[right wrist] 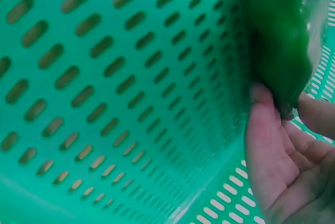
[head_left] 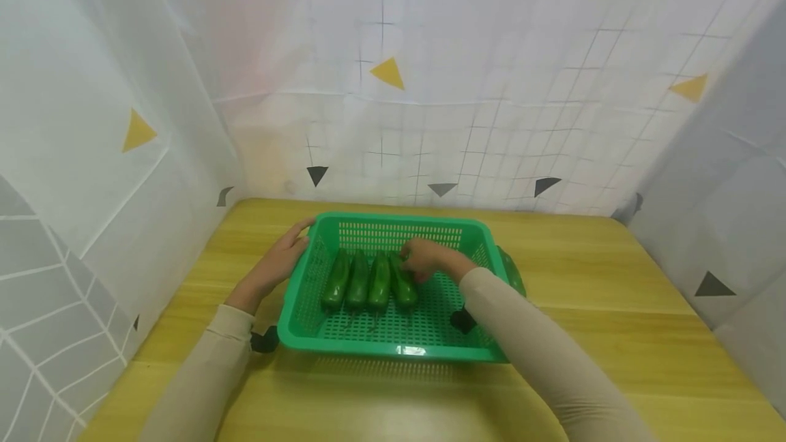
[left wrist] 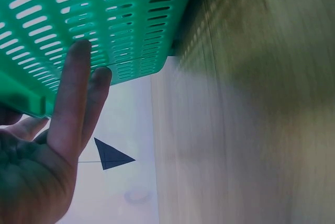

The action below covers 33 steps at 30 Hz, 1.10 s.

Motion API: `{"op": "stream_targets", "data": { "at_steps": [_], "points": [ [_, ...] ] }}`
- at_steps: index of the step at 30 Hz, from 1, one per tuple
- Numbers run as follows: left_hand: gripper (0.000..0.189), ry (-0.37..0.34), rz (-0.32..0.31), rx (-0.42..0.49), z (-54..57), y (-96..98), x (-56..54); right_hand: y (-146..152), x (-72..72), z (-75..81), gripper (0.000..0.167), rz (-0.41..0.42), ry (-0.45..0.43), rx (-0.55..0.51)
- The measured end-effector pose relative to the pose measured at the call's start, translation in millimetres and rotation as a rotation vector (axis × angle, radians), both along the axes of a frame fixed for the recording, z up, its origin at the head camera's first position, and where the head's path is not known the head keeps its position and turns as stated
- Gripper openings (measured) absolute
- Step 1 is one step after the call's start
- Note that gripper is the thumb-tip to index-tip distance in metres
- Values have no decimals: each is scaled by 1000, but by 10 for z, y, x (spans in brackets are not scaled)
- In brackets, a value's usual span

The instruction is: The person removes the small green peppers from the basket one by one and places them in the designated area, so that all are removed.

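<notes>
Several long green peppers lie side by side in a green plastic basket [head_left: 393, 353], their stem ends toward the near side in the head view. My right hand [head_left: 425, 259] reaches into the basket at the far end of the rightmost green pepper [head_left: 405, 290]. In the right wrist view, its thumb and fingers pinch the narrow tip of this green pepper [right wrist: 280, 41], whose stem end points away. My left hand [head_left: 279, 261] holds the basket's left rim. In the left wrist view, two straight fingers [left wrist: 73, 98] lie against the slotted outer wall.
The basket stands on a wooden-topped table [head_left: 602, 271]. Outside its right wall lies another green vegetable [head_left: 511, 271], partly hidden by basket and arm. A white patterned sheet [head_left: 491, 53] hangs behind and at both sides.
</notes>
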<state>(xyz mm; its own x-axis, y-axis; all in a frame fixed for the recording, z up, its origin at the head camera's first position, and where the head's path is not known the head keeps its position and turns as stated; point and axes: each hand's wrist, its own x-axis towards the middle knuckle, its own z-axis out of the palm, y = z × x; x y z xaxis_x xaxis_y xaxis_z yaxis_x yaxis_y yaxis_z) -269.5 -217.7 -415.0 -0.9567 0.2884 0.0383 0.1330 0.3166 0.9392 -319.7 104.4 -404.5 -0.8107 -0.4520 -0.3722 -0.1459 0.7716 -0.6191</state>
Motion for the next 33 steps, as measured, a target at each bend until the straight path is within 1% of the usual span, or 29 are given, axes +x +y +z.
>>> {"op": "stream_targets", "data": {
  "at_steps": [5, 14, 22, 26, 33],
  "points": [
    [50, -1, -1, -4, 4, 4, -6, 39, -27, 35, 43, 11, -10, 6],
    [51, 2, -1, -6, 21, 11, 12, 76, -41, 103, 43, 11, 5, 13],
    [51, 3, -2, -11, 11, 4, 10, 96, -14, 161, 43, -11, 13, -38],
    [50, 3, -7, 0, 1, 0, 1, 113, -15, 177, 43, -5, 25, -45],
    [50, 3, -3, -7, -12, -2, -6, 146, 15, 259, 44, 14, 40, -86]
  ]
}}
